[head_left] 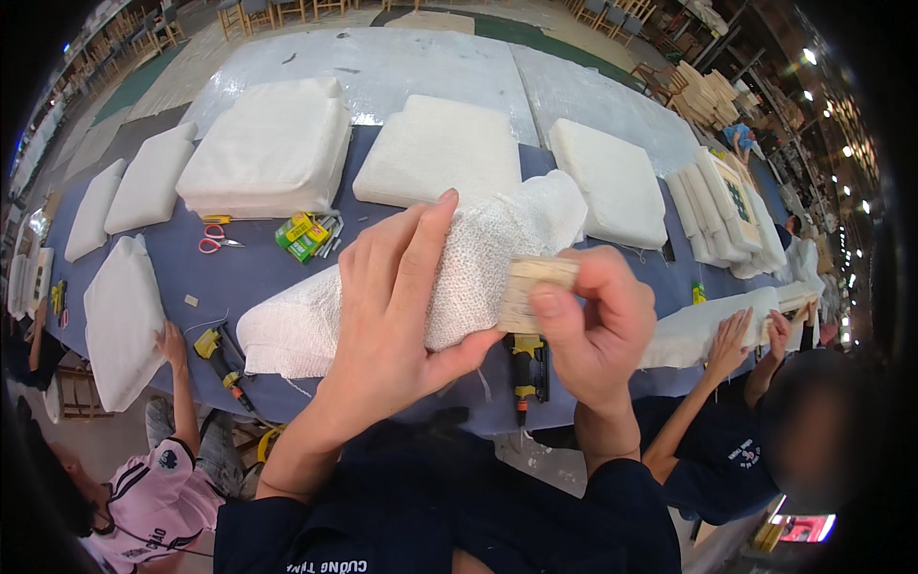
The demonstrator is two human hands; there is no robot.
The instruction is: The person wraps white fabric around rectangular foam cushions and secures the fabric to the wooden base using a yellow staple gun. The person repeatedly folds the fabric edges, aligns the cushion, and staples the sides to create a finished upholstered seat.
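Observation:
A white woven-fabric cushion is raised and tilted in front of me above the blue table. My left hand is closed on it, fingers lying across the fabric and thumb along the lower edge. Between the thumb and bent fingers of my right hand is a small flat wooden block, its edge close to or against the fabric; contact is hard to judge. Below the cushion lies a yellow and black staple gun, partly covered by my right hand. Loose threads hang from the cushion's lower edge.
White cushions line the blue table's far side. Red-handled snips and green-yellow boxes with staple strips lie beyond my left hand. Another staple gun rests left. Co-workers' hands hold cushions on both sides.

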